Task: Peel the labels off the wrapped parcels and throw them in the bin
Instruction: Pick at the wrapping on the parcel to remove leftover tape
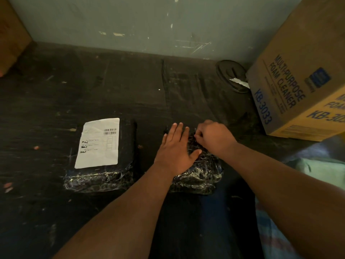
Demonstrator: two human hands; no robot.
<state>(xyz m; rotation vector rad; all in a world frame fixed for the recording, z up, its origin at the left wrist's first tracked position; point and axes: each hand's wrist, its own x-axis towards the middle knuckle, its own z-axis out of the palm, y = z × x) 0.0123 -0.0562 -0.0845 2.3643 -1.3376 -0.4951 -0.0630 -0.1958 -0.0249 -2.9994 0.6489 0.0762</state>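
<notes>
Two parcels in shiny black wrap lie on a dark floor. The left parcel point(104, 165) carries a white shipping label point(99, 143) with a barcode on its top face. The right parcel point(201, 172) shows no label; my hands cover much of its top. My left hand point(174, 150) lies flat on it with straight fingers, pressing it down. My right hand point(214, 137) is at its far edge, fingers curled, pinching the crinkled wrap. No bin is in view.
A cardboard box point(298, 79) printed "Multipurpose Foam Cleaner" stands at the right against a grey-green wall. A round dark lid point(231, 75) with a scrap of white paper point(240, 83) lies beside it. Another brown box point(11, 36) is at the far left. Patterned cloth point(280, 230) lies at bottom right.
</notes>
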